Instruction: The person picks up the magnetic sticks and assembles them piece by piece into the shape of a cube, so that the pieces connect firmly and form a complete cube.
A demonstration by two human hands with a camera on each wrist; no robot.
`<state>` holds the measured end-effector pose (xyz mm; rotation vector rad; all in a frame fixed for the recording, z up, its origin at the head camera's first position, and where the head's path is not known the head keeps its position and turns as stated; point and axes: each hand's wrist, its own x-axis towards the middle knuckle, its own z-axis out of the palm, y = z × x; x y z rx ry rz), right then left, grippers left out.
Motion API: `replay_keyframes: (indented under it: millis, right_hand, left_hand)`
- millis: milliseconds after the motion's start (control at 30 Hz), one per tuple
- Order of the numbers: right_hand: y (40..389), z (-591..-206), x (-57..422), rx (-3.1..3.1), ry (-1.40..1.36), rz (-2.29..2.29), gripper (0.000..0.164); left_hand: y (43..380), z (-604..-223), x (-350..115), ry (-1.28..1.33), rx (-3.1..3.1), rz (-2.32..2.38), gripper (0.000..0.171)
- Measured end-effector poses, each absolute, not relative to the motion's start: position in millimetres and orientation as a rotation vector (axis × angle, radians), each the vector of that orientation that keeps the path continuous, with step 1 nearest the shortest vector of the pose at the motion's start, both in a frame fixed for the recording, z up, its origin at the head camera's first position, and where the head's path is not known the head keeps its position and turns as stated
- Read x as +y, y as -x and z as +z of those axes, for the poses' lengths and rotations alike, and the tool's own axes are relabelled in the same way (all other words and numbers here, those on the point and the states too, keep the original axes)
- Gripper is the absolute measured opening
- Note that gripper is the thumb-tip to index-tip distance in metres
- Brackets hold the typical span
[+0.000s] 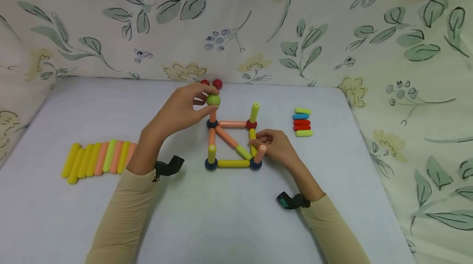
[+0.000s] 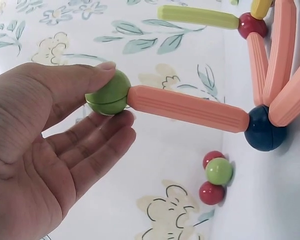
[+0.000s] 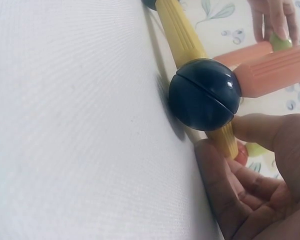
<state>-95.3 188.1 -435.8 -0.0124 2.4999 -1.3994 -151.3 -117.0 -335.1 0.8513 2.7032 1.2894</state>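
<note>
My left hand [image 1: 182, 106] pinches a green ball [image 2: 108, 93] between thumb and fingers. The ball sits on the top end of an upright orange rod [image 2: 187, 109], whose foot is in a dark blue ball [image 2: 266, 128]. My right hand [image 1: 278, 147] holds the yellow rod [image 1: 253, 136] on the right side of a square frame of rods and balls, beside the near-right dark blue ball [image 3: 205, 94]. Uprights stand on the other corners too: a lime rod [image 1: 255, 112], a yellow rod [image 1: 212, 154] and an orange rod [image 1: 260, 154]. A diagonal [image 1: 226, 137] crosses the frame.
A row of yellow, orange and lime rods [image 1: 91, 160] lies at the left. Short coloured rods [image 1: 302, 122] are stacked at the right. Behind the frame, two red balls [image 2: 211, 193] and a green ball [image 2: 219, 171] rest near the floral cloth [image 1: 236, 21].
</note>
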Motion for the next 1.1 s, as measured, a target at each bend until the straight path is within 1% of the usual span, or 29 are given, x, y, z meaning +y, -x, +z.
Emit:
replay_keyframes:
  millis: [200,533,600,700,800,900,1100]
  right_hand:
    - [96,-436,188,2.496,0.006,-1.397,0.044]
    - [96,-438,188,2.495,-0.003,-1.389,0.044]
    - [96,-437,187,2.502,-0.013,-1.388,0.044]
    - [96,-435,183,2.533,-0.036,-1.382,0.043]
    - [97,-433,180,2.576,-0.025,-1.369,0.043]
    - [98,-432,179,2.607,0.006,-1.356,0.043]
    - [94,-433,185,2.62,0.014,-1.326,0.043]
  left_hand:
    - [151,-333,-119,-0.848,2.71,1.244,0.039]
    - [152,-332,-123,-0.858,2.731,1.197,0.053]
    - [154,-332,-128,-0.85,2.729,1.224,0.053]
    - [161,-331,-138,-0.787,2.739,1.272,0.046]
    - [172,-336,-145,-0.714,2.781,1.258,0.04]
    - [189,-345,-144,-0.663,2.829,1.166,0.038]
    - [231,-372,-123,-0.73,2.839,0.839,0.039]
